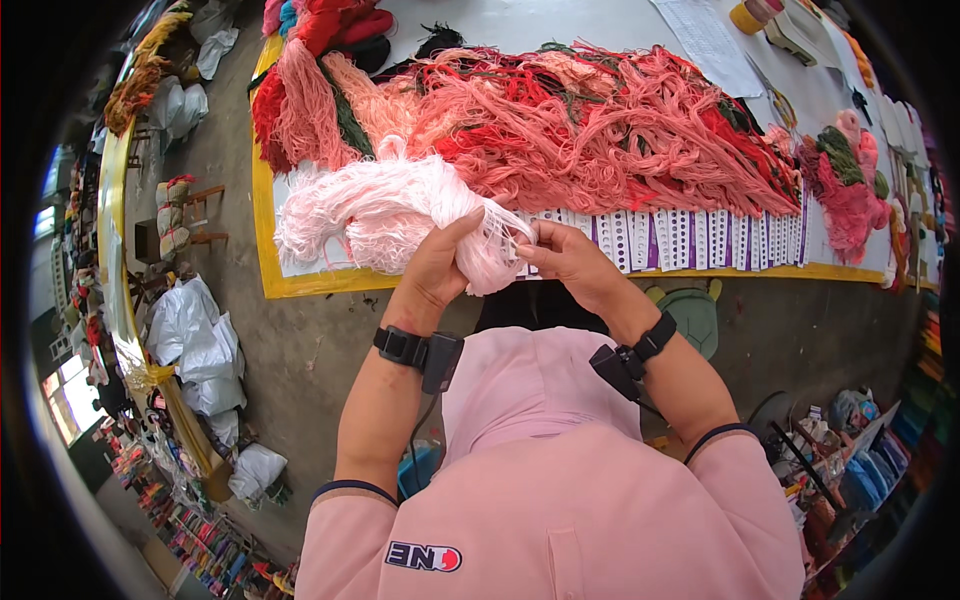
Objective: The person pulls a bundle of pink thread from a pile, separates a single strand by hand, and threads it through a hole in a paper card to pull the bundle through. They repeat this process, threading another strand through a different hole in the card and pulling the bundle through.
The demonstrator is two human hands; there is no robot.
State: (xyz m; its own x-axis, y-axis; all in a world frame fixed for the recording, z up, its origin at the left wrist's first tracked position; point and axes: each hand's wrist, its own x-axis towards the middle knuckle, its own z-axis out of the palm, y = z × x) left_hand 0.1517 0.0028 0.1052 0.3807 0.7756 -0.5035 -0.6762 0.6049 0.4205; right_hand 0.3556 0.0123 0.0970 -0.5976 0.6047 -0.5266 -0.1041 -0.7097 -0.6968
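Observation:
A thick bundle of white and pale pink yarn (385,215) lies across the table's near edge, its right end looped in my hands. My left hand (438,258) is wrapped round that end from below, thumb on top. At the bundle's right tip, my right hand (572,258) pinches a few pale strands between thumb and fingers. Behind it spreads a big heap of coral, red and dark green yarn (610,130). A row of white and purple cards with punched holes (690,240) lies along the table edge, right of my right hand.
The white table (410,20) has a yellow edge (330,284). A paper sheet (707,45), scissors (780,100) and a pink and green yarn bunch (845,190) lie to the right. White plastic bags (195,340) sit on the left floor; a green stool (690,318) stands under the table.

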